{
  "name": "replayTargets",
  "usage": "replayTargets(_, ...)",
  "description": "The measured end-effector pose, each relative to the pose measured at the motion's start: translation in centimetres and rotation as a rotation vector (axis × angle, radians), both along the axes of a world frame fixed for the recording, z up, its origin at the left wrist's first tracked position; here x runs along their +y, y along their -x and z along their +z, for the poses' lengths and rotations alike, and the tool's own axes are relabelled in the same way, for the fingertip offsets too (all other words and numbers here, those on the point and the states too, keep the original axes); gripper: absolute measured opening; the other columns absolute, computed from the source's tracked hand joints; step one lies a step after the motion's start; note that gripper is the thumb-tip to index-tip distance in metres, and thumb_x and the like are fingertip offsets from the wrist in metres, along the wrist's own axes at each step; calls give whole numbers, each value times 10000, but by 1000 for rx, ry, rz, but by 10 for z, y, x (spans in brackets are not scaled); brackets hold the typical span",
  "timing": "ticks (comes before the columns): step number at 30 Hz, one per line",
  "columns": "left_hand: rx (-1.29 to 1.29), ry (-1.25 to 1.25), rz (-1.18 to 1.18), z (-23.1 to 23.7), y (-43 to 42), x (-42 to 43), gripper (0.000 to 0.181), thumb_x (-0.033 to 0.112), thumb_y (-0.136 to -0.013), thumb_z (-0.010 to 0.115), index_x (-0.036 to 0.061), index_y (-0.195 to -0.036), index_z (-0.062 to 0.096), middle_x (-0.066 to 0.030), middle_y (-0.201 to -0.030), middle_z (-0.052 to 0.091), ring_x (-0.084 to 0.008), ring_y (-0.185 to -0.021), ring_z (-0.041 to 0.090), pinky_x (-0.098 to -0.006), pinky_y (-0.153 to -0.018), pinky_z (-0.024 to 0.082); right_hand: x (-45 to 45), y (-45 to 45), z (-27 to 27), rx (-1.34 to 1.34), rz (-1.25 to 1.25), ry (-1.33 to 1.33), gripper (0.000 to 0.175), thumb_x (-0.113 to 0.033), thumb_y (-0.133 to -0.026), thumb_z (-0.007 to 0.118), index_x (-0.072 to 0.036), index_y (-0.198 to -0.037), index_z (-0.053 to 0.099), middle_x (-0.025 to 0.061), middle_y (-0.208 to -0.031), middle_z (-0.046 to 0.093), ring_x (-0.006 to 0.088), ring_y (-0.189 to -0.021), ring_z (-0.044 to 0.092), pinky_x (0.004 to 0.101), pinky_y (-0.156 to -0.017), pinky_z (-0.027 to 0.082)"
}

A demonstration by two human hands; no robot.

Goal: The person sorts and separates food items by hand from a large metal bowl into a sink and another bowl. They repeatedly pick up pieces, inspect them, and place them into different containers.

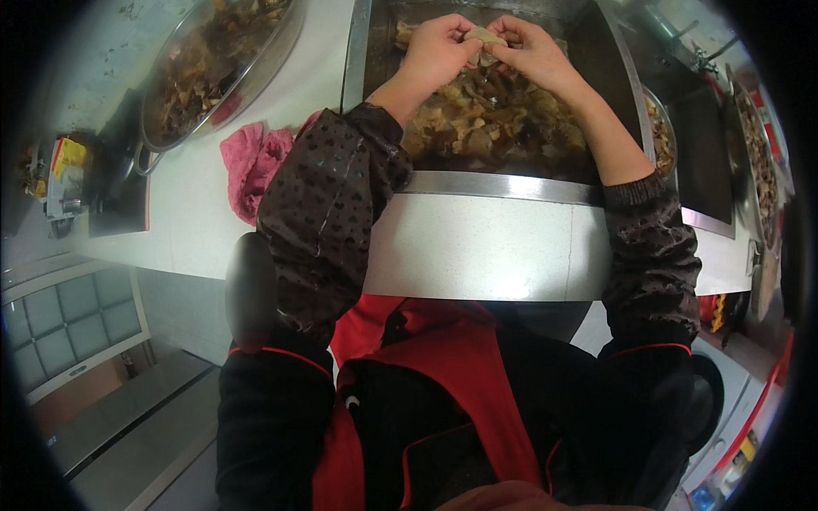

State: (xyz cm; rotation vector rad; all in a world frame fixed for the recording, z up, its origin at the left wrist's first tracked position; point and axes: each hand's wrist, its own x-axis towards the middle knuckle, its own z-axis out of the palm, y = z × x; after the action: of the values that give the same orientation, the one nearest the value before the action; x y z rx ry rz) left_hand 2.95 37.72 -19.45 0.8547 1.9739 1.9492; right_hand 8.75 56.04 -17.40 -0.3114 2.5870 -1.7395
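Note:
My left hand (441, 51) and my right hand (537, 54) meet over the far part of a stainless steel sink (505, 186). Between the thumbs and fingertips of both hands is a pale, flat piece of mushroom (487, 38). Brownish water fills the sink below, with many similar torn mushroom pieces (492, 124) in it. Both wrists are above the water. Dark patterned sleeve covers reach to my forearms, and the left one hides part of the sink's left edge.
A crumpled pink cloth (250, 172) lies on the white counter (486, 246), left of the sink. Beyond it stands a large metal basin (262, 86) of dark mushrooms. To the right are a bowl of pieces (664, 137), a second sink (706, 169) and a faucet (703, 62).

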Motion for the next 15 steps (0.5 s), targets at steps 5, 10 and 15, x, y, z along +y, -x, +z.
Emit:
replayTargets(5, 228, 19, 101, 6, -7, 2, 125, 53, -836, 663, 0, -949, 651, -41, -754, 667, -88, -639, 605, -246, -577, 474, -6, 1, -2, 109, -59, 27, 134, -105, -886, 617, -27, -984, 569, -16, -877, 580, 44, -803, 540, 213, -700, 473)
replayTargets(10, 317, 99, 182, 12, -13, 1, 120, 74, -812, 683, 8, -910, 661, -62, -744, 677, -103, -630, 616, -261, -583, 487, -10, 0, -3, 206, -162, -113, 113, -80, -840, 626, -12, -908, 567, -20, -831, 574, 37, -769, 487, 213, -689, 433)
replayTargets(15, 326, 93, 220, 15, -15, 2, 124, 92, -800, 695, 14, -891, 663, -68, -718, 675, -113, -611, 621, -269, -575, 487, -15, -1, -2, 266, -203, -158, 109, -76, -827, 626, -14, -888, 560, -22, -804, 571, 38, -751, 472, 213, -682, 426)
